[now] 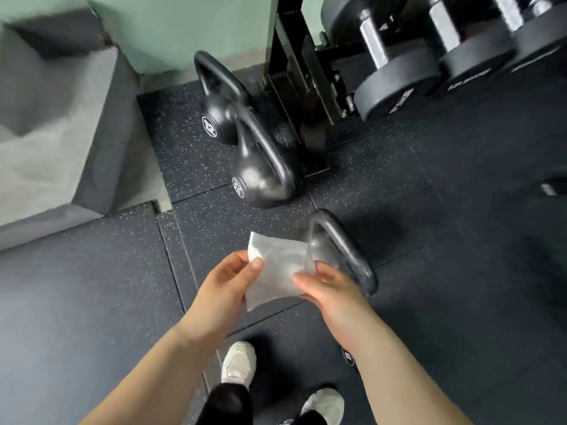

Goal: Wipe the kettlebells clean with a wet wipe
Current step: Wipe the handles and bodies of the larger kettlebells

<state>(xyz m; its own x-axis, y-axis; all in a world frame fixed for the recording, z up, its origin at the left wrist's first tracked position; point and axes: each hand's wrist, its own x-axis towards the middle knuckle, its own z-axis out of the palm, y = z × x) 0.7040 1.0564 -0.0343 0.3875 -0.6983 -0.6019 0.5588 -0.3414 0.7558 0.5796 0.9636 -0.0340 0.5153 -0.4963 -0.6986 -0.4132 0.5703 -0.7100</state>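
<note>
Fingers [255, 265] of left hand [227, 291] and right hand [333, 297] pinch wipe [276, 271] | nearest kettlebell [349, 253] just beyond right hand, handle up | right hand nearer.

The nearest kettlebell [349, 253], at five o'clock, has its body hidden under the right hand [331, 297] and forearm [383, 348]. The dumbbells [395, 84] at one o'clock are blurred and cut off by the top edge.

Head camera looks steeply down, close over the floor [429, 210]
</note>
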